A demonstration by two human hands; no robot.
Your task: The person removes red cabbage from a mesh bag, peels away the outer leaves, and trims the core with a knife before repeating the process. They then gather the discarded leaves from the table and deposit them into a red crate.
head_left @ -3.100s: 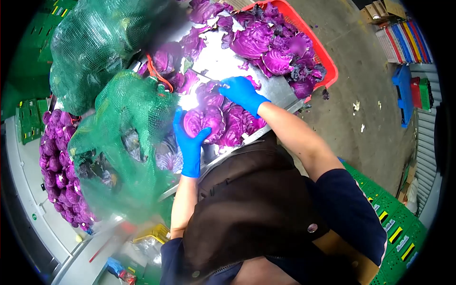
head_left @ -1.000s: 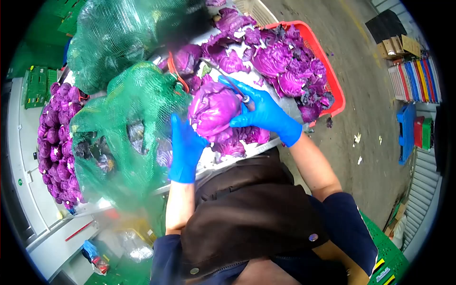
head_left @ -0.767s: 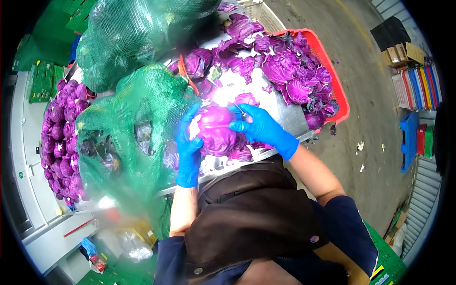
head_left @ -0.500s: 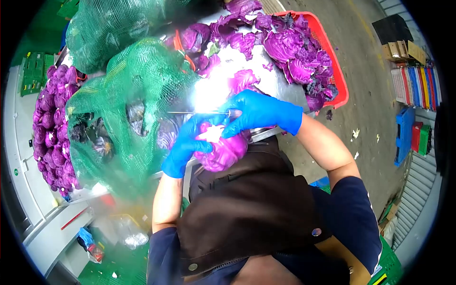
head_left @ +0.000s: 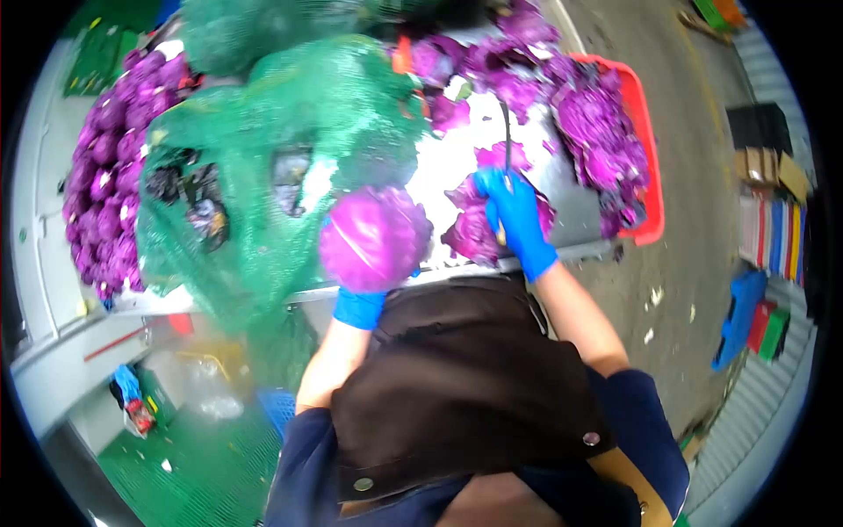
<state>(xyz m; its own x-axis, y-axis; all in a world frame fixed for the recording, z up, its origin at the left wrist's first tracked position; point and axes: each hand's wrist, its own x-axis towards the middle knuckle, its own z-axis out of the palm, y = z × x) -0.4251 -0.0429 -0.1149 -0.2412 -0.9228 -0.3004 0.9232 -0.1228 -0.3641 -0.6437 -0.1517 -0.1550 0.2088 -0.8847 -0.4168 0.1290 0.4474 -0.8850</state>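
Two blue-gloved sets of fingers are closed on things: the left hand (head_left: 358,307), mostly hidden, cups a round purple cabbage head (head_left: 376,239) from beneath at the near edge of the shiny metal table (head_left: 575,206), and the right hand (head_left: 518,215) grips a dark slim knife (head_left: 507,132), blade pointing away. Loose purple leaves (head_left: 470,235) lie under the right hand, between a green net sack (head_left: 281,132) and a red plastic crate (head_left: 648,158).

The shiny metal surface (head_left: 448,171) is carrying a bulging green net sack (head_left: 272,149) on its left part. Loose purple cabbage leaves (head_left: 470,233) are lying near its front edge, and more trimmings (head_left: 457,66) are piling up farther back.
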